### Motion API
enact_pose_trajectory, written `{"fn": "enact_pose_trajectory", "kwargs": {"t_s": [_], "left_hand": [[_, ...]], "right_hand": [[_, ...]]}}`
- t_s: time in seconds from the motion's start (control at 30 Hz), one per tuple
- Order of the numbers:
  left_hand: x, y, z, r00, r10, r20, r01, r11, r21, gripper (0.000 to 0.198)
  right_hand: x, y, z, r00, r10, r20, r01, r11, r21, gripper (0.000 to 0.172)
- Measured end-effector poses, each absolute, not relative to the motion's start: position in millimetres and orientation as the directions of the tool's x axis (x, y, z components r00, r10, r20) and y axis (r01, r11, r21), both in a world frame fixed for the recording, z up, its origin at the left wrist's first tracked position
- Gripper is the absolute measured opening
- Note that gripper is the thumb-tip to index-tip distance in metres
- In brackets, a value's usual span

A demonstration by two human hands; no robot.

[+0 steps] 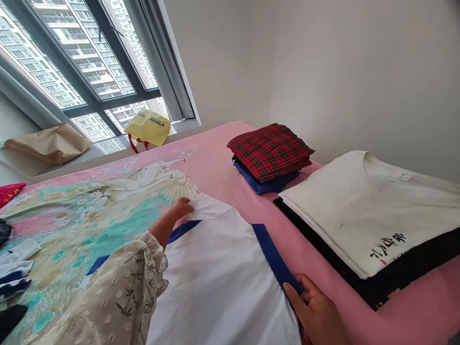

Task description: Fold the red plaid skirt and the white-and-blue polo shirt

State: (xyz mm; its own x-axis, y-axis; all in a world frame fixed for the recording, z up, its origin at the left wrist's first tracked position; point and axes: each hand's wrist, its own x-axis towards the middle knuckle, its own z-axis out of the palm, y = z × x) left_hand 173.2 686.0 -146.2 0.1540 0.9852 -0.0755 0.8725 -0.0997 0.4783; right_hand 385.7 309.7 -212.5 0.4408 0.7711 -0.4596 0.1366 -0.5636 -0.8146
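Observation:
A white garment with blue bands (223,268) lies spread on the pink bed sheet (215,143), running out of view at the bottom. My left hand (181,208) pinches its white upper edge, the arm in a patterned ruffled sleeve stretched forward. At the lower right, my right hand (316,306) has the blue edge between thumb and fingers. Beyond the garment sits a folded stack with a red plaid cloth (271,151) on top and blue cloth (266,184) underneath. To the right, a folded white T-shirt (388,206) with black characters rests on black cloth (323,249).
A yellow bag (148,127) with red handles and a brown paper bag (52,143) rest by the window. Several garments (16,268) lie at the left edge, near a red item (10,192). Walls rise behind the bed.

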Motion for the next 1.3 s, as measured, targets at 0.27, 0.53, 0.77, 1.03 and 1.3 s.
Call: {"fn": "enact_pose_trajectory", "kwargs": {"t_s": [0.27, 0.53, 0.77, 1.03, 1.3], "left_hand": [[186, 662, -151, 0.259, 0.949, 0.178, 0.927, -0.296, 0.228, 0.04], [257, 618, -147, 0.931, 0.363, -0.024, 0.364, -0.929, 0.059, 0.059], [284, 625, -142, 0.901, 0.433, -0.026, 0.432, -0.901, -0.04, 0.024], [295, 604, -167, 0.778, 0.621, 0.101, 0.625, -0.781, -0.011, 0.032], [191, 505, -148, 0.665, 0.72, 0.198, 0.707, -0.692, 0.143, 0.035]], "right_hand": [[384, 308, -215, 0.483, 0.769, -0.419, 0.148, -0.543, -0.827, 0.044], [385, 310, -208, 0.513, 0.747, -0.423, 0.195, -0.581, -0.791, 0.048], [386, 313, -205, 0.462, 0.754, -0.467, 0.032, -0.54, -0.841, 0.037], [383, 314, -211, 0.529, 0.717, -0.453, -0.117, -0.467, -0.877, 0.038], [390, 310, -192, 0.691, 0.711, -0.127, 0.125, -0.291, -0.949, 0.04]]}}
